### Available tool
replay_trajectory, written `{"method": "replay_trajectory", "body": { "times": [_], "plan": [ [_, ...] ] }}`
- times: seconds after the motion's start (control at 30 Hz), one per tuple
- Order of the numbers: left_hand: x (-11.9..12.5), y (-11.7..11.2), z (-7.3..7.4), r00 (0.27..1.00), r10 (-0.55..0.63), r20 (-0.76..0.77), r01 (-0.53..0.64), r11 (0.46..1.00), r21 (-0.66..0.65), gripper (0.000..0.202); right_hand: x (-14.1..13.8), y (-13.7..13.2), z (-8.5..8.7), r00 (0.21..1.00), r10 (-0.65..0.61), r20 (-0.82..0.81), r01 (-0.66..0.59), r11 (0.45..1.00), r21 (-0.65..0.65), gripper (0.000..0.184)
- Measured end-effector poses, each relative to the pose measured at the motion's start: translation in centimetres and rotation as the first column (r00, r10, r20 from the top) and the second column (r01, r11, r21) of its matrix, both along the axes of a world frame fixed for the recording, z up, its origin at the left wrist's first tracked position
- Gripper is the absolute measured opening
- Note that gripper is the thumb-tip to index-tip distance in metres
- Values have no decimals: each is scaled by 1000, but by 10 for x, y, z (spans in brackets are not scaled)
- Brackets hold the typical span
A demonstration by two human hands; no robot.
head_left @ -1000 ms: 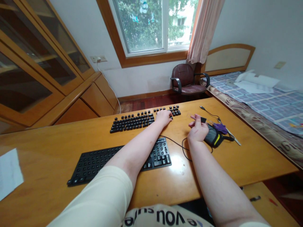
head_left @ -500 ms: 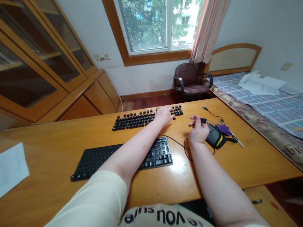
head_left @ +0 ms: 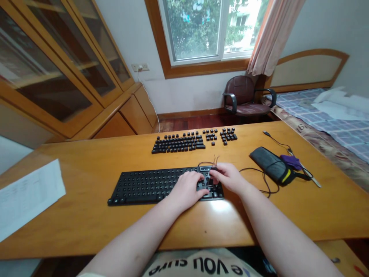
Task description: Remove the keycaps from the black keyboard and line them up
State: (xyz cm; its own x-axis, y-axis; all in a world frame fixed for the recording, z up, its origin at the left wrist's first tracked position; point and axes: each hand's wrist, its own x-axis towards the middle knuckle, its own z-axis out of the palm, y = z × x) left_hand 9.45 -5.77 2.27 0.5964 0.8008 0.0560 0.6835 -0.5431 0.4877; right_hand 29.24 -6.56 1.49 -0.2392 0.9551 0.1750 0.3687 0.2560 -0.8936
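The black keyboard (head_left: 144, 188) lies on the desk in front of me, with keycaps off most of its switches. My left hand (head_left: 187, 188) rests palm down over its right half, thumb and fingertips apart near the number pad. Pinched in my right hand (head_left: 229, 177) is a black keycap puller (head_left: 213, 172), its thin wire prongs pointing up and its lower end close to the number pad. Whether that end touches a key is unclear. Loose black keycaps (head_left: 178, 144) lie behind the keyboard in keyboard-like rows, with smaller groups to the right.
To the right are a grey pouch (head_left: 271, 165), purple cloth (head_left: 291, 161), a thin strip (head_left: 314, 181) and a cable (head_left: 266, 188). Printed paper (head_left: 31, 196) lies on the desk (head_left: 86, 227) at left. A chair (head_left: 242, 96) and bed (head_left: 325, 111) stand beyond it.
My left hand has come back from the loose keycaps to the keyboard. My right hand has moved left to the number pad with the puller. The view has shifted left.
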Motion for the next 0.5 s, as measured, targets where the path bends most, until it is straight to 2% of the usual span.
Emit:
{"method": "replay_trajectory", "body": {
  "times": [0.1,0.27,0.5],
  "plan": [
    [3,-1,-4,1000,-18,24,18,1000,17,37,-3,0,-1,992,24,123,-30,999,44,30],
    [5,-2,-8,997,-76,-1,76,997,28,35,-4,3,-5,972,95,213,-97,995,1,29],
    [6,-2,-15,995,-91,-50,93,995,32,32,-4,-1,1,895,187,406,-238,968,79,30]
  ]
}}
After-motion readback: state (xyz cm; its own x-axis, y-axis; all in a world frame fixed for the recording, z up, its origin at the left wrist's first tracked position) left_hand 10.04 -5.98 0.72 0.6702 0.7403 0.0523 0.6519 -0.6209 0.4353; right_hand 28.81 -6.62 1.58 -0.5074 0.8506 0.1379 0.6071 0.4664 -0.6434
